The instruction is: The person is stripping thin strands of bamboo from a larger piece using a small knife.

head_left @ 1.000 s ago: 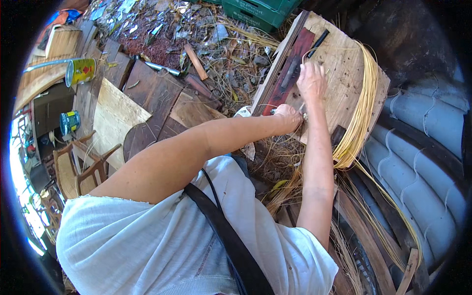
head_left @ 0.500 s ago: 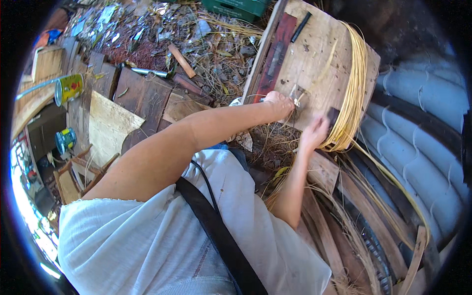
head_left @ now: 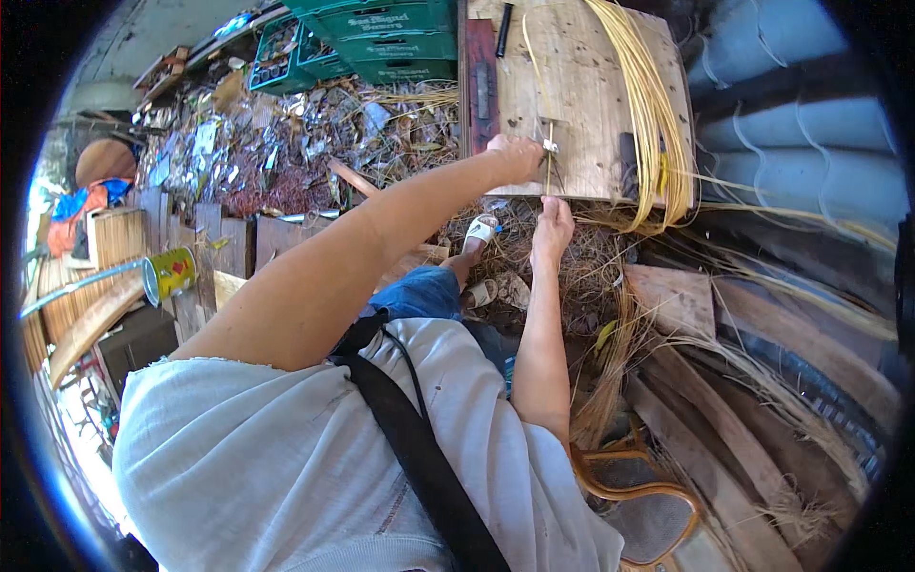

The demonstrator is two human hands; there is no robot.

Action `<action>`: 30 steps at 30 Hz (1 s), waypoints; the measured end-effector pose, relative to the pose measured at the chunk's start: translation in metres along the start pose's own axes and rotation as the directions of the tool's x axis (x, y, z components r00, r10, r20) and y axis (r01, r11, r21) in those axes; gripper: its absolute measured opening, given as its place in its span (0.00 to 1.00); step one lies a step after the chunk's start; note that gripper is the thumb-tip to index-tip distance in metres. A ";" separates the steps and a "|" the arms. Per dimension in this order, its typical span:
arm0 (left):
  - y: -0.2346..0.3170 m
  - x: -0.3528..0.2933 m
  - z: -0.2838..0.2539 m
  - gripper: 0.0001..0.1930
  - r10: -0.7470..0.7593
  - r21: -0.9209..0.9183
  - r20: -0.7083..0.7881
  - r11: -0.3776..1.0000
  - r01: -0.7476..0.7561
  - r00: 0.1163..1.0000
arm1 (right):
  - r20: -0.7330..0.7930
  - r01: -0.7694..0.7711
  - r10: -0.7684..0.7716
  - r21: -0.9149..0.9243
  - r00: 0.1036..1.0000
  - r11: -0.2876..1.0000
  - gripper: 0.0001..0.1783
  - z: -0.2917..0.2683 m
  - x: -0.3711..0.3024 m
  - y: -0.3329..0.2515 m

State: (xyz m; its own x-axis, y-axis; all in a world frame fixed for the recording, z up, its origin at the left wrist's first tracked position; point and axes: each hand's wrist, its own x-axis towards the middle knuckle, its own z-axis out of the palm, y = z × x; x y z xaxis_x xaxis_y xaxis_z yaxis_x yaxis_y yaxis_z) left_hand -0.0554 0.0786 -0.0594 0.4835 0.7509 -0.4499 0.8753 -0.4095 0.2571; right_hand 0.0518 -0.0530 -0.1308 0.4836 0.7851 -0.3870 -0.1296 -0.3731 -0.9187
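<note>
A wooden board [head_left: 581, 95] stands before me with a small metal fitting [head_left: 553, 133] near its front edge, tied with something white. My left hand [head_left: 517, 158] is closed beside the fitting; what its fingers hold is hidden. Just below the board's edge, my right hand [head_left: 552, 227] pinches a thin pale cane strip [head_left: 548, 177] that runs up to the fitting. Over the board's right side hangs a coil of yellow cane strips [head_left: 643, 95]. A dark block [head_left: 628, 164] lies between the coil and the fitting.
A red wooden bar [head_left: 480, 81] and a black rod [head_left: 503, 30] lie on the board. Green crates [head_left: 396, 43] stand behind scattered litter. Planks [head_left: 705, 419] and loose fibres fill the right, a curved-frame chair [head_left: 581, 469] is near me, and a yellow can [head_left: 172, 275] is left.
My right hand has left the dark block and moved left to pinch the strip below the fitting. The left hand stays at the fitting. The view has shifted.
</note>
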 end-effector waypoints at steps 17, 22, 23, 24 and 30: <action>-0.003 0.002 -0.004 0.19 0.004 0.061 0.029 0.998 -0.006 1.000 | 0.207 0.039 0.556 -0.954 0.805 0.299 0.15 -0.211 -0.281 0.090; -0.001 -0.004 -0.002 0.16 0.054 0.015 -0.093 0.998 -0.053 0.994 | 0.329 0.454 -0.313 -0.666 0.891 0.592 0.20 -0.073 -0.069 -0.011; -0.003 -0.003 0.000 0.16 0.044 0.000 -0.093 0.999 -0.044 0.995 | 0.306 0.563 -0.494 -0.622 0.814 0.544 0.17 -0.051 -0.048 -0.040; -0.007 0.000 0.003 0.16 0.028 0.005 -0.106 1.000 -0.027 0.994 | 0.240 0.579 -0.565 -0.599 0.789 0.553 0.14 -0.029 -0.028 -0.063; -0.001 -0.002 -0.001 0.17 -0.035 0.004 0.039 0.999 0.035 0.999 | 0.303 0.372 -0.216 -0.752 0.928 0.544 0.20 0.046 0.125 -0.120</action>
State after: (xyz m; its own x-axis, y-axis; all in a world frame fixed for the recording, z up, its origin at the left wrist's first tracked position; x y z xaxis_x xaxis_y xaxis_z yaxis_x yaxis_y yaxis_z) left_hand -0.0569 0.0780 -0.0582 0.4522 0.7443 -0.4914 0.8918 -0.3849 0.2377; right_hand 0.0881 0.1130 -0.0723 0.2141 0.9592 -0.1846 0.7604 -0.2823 -0.5849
